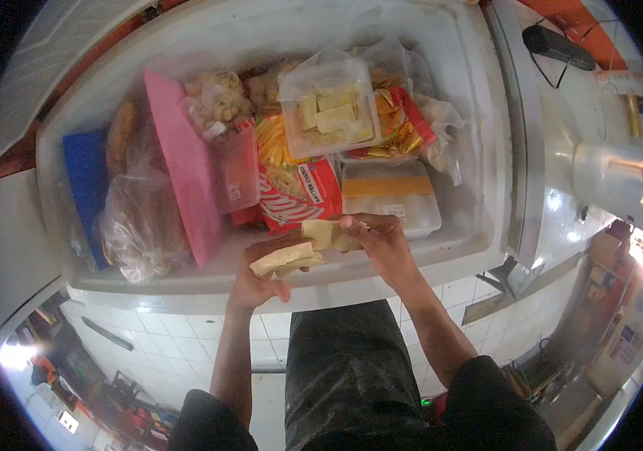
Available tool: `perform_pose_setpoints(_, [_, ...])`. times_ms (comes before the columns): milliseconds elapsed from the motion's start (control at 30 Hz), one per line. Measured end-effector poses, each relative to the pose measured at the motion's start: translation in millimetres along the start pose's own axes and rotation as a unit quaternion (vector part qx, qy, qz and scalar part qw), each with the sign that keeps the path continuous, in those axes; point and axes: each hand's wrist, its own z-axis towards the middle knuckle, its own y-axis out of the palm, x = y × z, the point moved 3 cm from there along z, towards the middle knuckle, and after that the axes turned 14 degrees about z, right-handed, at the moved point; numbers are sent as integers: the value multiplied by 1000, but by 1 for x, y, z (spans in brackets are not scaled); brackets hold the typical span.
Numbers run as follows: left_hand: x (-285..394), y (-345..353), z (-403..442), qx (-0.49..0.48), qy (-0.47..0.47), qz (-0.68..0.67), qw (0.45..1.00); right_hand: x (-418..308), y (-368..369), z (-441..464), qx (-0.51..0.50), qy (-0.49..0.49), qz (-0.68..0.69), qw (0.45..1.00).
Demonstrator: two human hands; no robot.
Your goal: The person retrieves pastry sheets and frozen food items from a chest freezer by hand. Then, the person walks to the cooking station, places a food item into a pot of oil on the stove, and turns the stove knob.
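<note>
My left hand [255,279] is closed around a stack of pale yellow slices [285,259] that look like cheese. With thumb and fingers, my right hand [385,246] grips another pale yellow piece [325,234], folded or bent, just above and to the right of the stack. Both hands are over the front rim of an open chest freezer [208,289]. Beyond them, a clear plastic tub [291,131] holds several similar pale yellow blocks. It sits on top of red and yellow food bags [299,192].
Beside the bags lies a lidded clear container with an orange band [387,188]. A pink board [175,158] stands toward the left, near plastic-wrapped bread [145,225] and a blue panel [84,188]. A bag of beige pieces [217,98] lies at the back. Right of the freezer is a steel pot [613,180].
</note>
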Motion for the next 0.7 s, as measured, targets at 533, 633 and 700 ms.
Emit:
perform_pose_setpoints(533, [-2, -10, -2, -7, -28, -21, 999, -13, 4, -5, -37, -31, 120, 992])
perform_pose_setpoints(633, [-14, -15, -5, -11, -24, -19, 999, -4, -7, -2, -36, -16, 85, 996])
perform_pose_setpoints(700, [-16, -14, -7, -13, -20, -11, 1000, -5, -7, -2, -34, -20, 59, 997])
